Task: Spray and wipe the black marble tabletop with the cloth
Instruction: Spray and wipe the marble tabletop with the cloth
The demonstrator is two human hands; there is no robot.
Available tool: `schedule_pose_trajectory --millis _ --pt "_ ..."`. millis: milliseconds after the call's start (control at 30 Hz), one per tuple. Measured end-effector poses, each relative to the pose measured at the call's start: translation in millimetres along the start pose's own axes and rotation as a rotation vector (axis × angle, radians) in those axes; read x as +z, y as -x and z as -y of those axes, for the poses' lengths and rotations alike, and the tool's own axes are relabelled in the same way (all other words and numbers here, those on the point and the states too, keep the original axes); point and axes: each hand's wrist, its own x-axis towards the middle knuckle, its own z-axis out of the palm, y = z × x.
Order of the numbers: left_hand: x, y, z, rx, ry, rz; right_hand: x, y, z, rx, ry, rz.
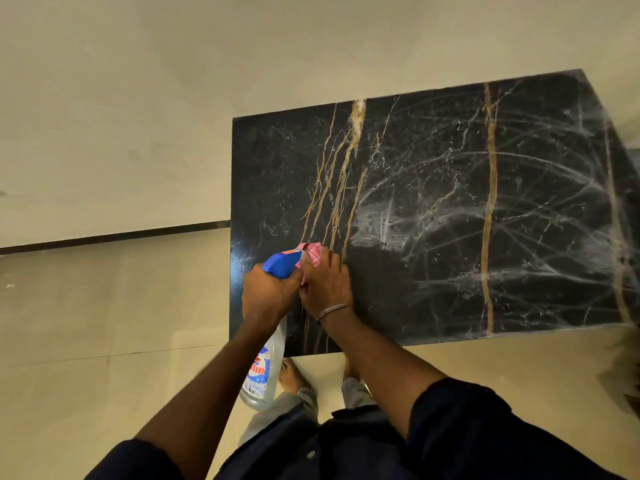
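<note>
Clutching the cloth (pixel 312 252) on the tabletop (pixel 450 209), right hand (pixel 325 285) abuts left hand (pixel 268 296) — which grips the spray bottle (pixel 265 370).

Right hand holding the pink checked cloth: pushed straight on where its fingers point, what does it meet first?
Seemingly nothing: ahead of the right hand lies only bare black gold-veined marble tabletop, up to its far edge.

Glossy marble tabletop (pixel 433 209); clear plastic bottle (pixel 265 372)
</note>
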Motion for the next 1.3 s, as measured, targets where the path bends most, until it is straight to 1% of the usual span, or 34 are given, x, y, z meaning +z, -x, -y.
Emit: schedule_pose_trajectory --millis 67,133,233,333,400,467,567,633,733,867,933,1033,1100,1200,1300 --pt "-2 -3 2 0.026 0.009 -0.002 -3 -3 -6 -0.067 0.03 0.023" --pt "-2 -6 3 0.043 0.02 0.001 -7 -4 -24 -0.062 0.055 0.024" --pt "-1 -11 0 0.044 0.009 0.007 -16 -1 -63 0.057 0.085 -0.02" --pt "1 -18 -5 0.065 0.007 0.066 -27 -2 -109 0.182 0.106 -0.062" --pt "3 -24 -8 0.078 0.009 0.09 -31 -2 -126 0.243 0.114 -0.068" --pt "4 -30 -10 0.088 0.027 0.091 -29 -3 -126 0.301 0.108 -0.072" --pt "2 -36 -14 0.091 0.054 0.107 -26 -8 -100 0.421 0.03 -0.092" --pt "0 -40 -14 0.085 0.044 0.112 -23 -13 -77 0.384 0.019 -0.084" --pt "-4 -45 -13 0.088 0.016 0.101 -15 -22 -40 0.242 0.019 -0.052" --pt "-11 -53 -13 0.081 0.001 0.067 -2 -28 10 0.093 -0.043 -0.024" --pt "-13 -59 -11 0.07 0.004 0.068 -2 -28 21 0.028 -0.042 -0.015" --pt "-18 -70 -7 0.088 -0.004 0.081 -6 -31 13 -0.057 0.007 0.024" --pt "-21 -76 -9 0.109 -0.007 0.09 -9 -34 -7 -0.042 0.047 0.007" --pt "-21 -88 -9 0.128 -0.032 0.117 -15 -42 -49 0.099 0.107 -0.065" --pt "-21 -96 -12 0.142 -0.044 0.145 -21 -49 -80 0.21 0.126 -0.082"
